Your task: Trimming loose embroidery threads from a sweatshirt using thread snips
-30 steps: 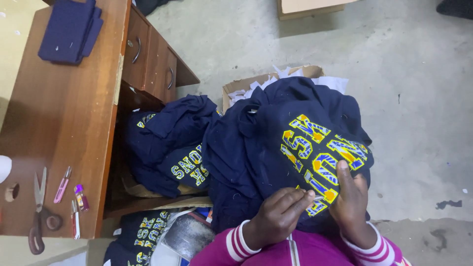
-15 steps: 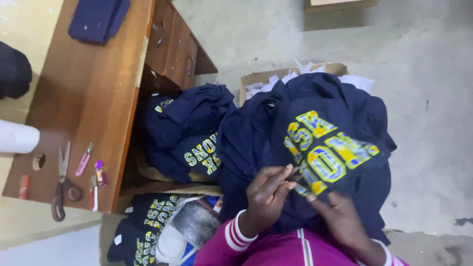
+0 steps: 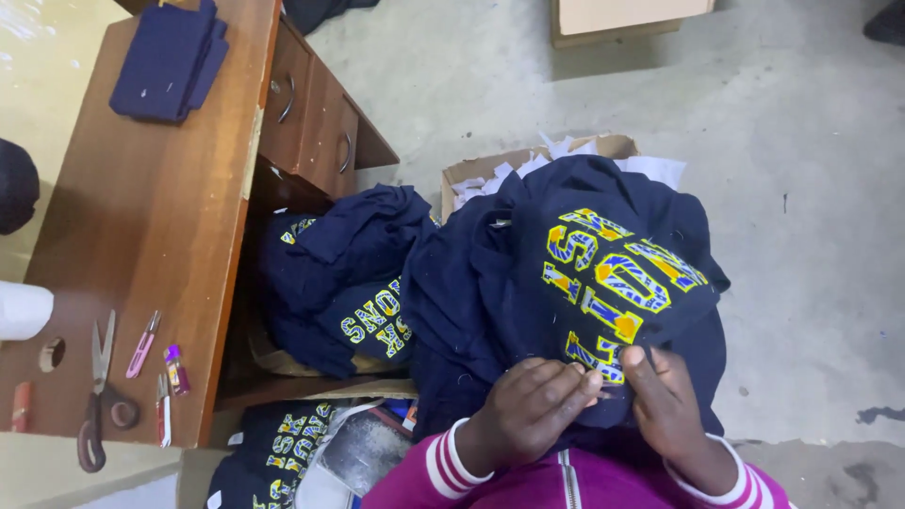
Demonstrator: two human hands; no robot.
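Together, left hand (image 3: 528, 401) and right hand (image 3: 665, 401), fingers curled, pinching navy sweatshirt (image 3: 528, 283).

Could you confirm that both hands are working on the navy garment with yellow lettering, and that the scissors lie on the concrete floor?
Not quite. Both the left hand and the right hand do rest on the navy garment, but the scissors lie on the wooden desk, not on the floor, as the head view shows.
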